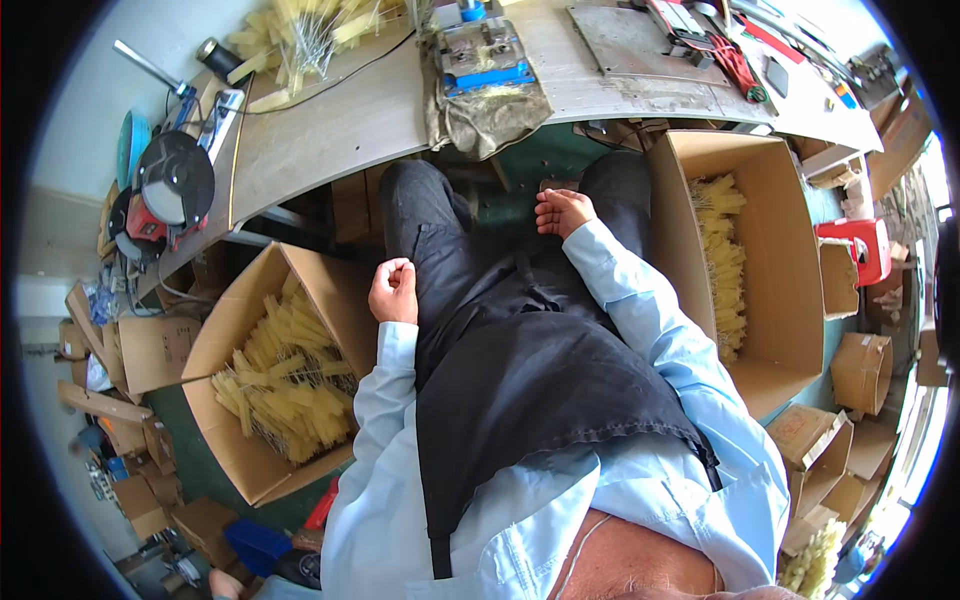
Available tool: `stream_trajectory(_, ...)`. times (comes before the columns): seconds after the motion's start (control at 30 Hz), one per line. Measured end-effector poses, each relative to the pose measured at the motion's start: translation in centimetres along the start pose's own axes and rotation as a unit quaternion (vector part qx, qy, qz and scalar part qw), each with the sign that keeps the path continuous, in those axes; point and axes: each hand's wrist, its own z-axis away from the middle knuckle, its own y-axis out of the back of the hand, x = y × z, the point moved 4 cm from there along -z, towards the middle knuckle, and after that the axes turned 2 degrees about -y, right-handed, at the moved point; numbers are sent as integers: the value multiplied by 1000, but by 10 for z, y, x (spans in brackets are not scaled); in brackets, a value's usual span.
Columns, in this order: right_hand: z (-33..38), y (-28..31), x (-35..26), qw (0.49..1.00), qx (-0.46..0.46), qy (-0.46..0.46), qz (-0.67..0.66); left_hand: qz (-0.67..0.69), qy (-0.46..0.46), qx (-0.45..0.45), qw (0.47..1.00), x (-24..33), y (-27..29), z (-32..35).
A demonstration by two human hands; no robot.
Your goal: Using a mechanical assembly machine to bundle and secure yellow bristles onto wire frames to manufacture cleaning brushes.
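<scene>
Near my left thigh, my left hand (393, 292) is curled into a loose fist with nothing showing in it. My right hand (564, 212) hangs over the gap between my knees, its fingers bent in and no object visible in them. Neither touches the workbench. To my left an open cardboard box (325, 305) is filled with yellow bristle brushes (290, 385) on thin wire stems. A taller cardboard box (765, 240) on my right holds a stack of the same brushes (722, 265). A metal fixture with a blue base (487, 75) sits on a cloth (480, 120) at the bench edge.
More brushes lie on the bench (330, 130) at the back left, near a round black-and-red machine (175, 185). A metal plate (640, 45) and red-handled pliers (735, 70) lie at the back right. Beyond the right box are a red stool (865, 245) and several cartons (860, 370).
</scene>
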Motion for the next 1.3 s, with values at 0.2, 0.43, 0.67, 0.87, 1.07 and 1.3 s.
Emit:
stream_trajectory(0.2,-7,1,9,999,3,-26,35,-2,-2,16,1000,-7,0,-1)
stream_trajectory(0.43,-1,-3,1,999,-3,5,32,9,19,29,999,-8,4,-3)
stream_trajectory(0.67,9,-3,6,999,-4,10,52,21,26,29,999,-7,1,5)
stream_trajectory(0.87,25,4,5,999,18,34,36,12,5,-9,1000,-1,-9,0)
stream_trajectory(1.07,27,7,5,998,29,37,35,57,-9,-23,998,-2,-12,-6)
stream_trajectory(1.3,17,4,9,997,33,11,62,-7,-8,52,999,-3,8,-2)
